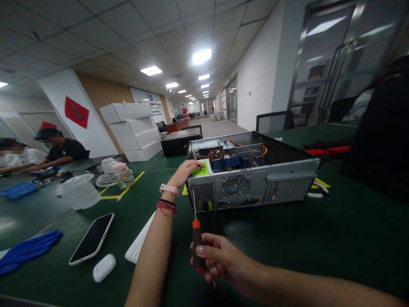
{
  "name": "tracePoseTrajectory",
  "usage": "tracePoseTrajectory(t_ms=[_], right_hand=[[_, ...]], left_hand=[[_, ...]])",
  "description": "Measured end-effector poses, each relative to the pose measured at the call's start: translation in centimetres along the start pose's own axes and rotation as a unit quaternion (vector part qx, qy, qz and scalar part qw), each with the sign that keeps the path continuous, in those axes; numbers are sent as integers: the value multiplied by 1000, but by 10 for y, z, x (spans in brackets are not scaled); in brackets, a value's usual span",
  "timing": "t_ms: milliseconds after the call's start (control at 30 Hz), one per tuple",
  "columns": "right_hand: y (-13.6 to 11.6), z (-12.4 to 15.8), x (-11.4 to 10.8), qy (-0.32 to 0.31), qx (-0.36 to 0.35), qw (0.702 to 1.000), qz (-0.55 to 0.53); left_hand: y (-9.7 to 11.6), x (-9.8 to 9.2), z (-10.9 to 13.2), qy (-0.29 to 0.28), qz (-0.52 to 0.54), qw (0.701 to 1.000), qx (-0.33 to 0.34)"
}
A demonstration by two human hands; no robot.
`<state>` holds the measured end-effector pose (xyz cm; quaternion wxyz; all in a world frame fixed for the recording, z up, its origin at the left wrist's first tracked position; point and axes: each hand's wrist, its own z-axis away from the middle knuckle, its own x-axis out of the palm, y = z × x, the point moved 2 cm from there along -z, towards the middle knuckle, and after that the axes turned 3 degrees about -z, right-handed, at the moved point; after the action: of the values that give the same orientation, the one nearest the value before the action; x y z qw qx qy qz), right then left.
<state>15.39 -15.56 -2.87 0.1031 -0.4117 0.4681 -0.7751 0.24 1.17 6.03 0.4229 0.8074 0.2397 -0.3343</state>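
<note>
An open computer case (252, 183) lies on its side on the green table, its back panel facing me. Inside are coloured cables (217, 154) and a power supply (207, 165) with a yellow-green label. My left hand (189, 168) lies over that power supply at the near left corner, fingers stretched out. My right hand (220, 258) grips a screwdriver (197, 247) by its dark grey and orange handle. The thin shaft points up and away, its tip at the left edge of the back panel; whether it sits on a screw I cannot tell.
Left of my arm lie a phone (92, 238), a white earbud case (104, 267) and blue gloves (30, 249). Beyond are a small fan (107, 179), a jar (123, 175) and white boxes (137, 132). A black case (177, 143) stands behind. People (60, 147) sit far left.
</note>
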Motion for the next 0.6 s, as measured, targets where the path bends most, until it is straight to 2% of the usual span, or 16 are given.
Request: tracePoseTrajectory(t_ms=[333, 600], right_hand=[[-8, 9, 7, -18, 5, 998, -58], [-5, 7, 4, 16, 21, 997, -77]], left_hand=[[0, 0, 1, -3, 3, 1000, -2], [-1, 0, -1, -2, 4, 1000, 2]])
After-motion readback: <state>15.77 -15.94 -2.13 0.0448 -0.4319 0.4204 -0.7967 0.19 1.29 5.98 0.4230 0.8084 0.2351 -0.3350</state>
